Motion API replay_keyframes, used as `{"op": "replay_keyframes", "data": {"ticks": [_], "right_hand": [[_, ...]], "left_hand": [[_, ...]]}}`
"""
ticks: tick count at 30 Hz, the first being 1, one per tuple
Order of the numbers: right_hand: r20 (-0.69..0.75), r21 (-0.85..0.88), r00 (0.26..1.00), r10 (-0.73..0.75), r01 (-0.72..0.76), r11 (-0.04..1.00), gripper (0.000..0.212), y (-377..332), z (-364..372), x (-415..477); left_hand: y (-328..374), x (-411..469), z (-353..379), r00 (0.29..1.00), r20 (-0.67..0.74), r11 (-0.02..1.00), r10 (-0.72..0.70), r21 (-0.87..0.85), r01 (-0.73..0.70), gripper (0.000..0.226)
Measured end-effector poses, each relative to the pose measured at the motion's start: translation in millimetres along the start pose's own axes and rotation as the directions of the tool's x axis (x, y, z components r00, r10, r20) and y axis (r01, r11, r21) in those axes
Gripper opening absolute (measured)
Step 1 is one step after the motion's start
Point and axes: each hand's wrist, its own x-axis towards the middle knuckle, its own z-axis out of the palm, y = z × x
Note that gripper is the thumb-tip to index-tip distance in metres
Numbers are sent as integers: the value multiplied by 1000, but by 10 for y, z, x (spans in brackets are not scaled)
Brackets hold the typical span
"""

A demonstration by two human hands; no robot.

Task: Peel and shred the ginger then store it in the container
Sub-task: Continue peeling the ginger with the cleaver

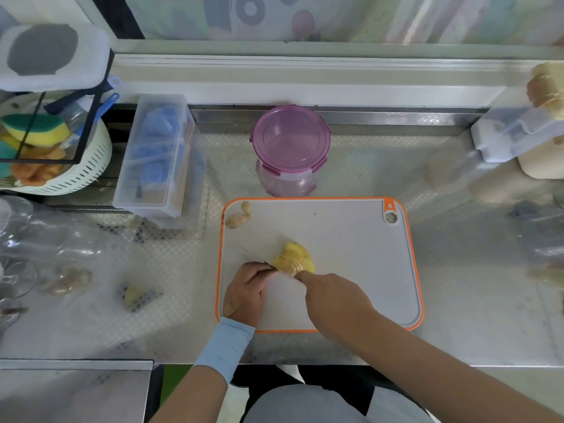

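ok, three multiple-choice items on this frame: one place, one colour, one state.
1. Relative to the grey plastic cutting board, the round purple plastic container stands: A on it; B beyond its far edge; C at its near edge.
2. The board's rim is: A orange; B green; C blue.
3. The container's lid is: A off; B on top; C inverted beside it.
Key: 1 B, it stands just behind the far edge; 2 A, an orange band rings the board; 3 B, the lid covers the container.

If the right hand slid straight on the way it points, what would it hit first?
The right hand would meet the ginger first; its fingers seem to touch it.
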Motion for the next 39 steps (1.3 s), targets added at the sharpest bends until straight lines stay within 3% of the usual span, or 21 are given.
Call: {"op": "replay_keyframes", "data": {"ticks": [15, 31, 37, 39], "right_hand": [[53, 67, 998, 37, -41, 997, 21, 21, -3, 169], [37, 138, 999, 5, -10, 990, 31, 77, 126, 323], [101, 301, 994, 32, -61, 952, 38, 120, -61, 314], [90, 326, 995, 32, -60, 943, 37, 114, -142, 323]], "left_hand": [[34, 20, -28, 1000, 6, 998, 22, -67, -22, 23], [43, 14, -43, 986, 112, 989, -120, -72, 128, 22], [35, 201, -202, 964, 207, 964, -165, -172, 202, 9], [19, 258, -246, 948, 253, 957, -193, -167, 239, 14]]}}
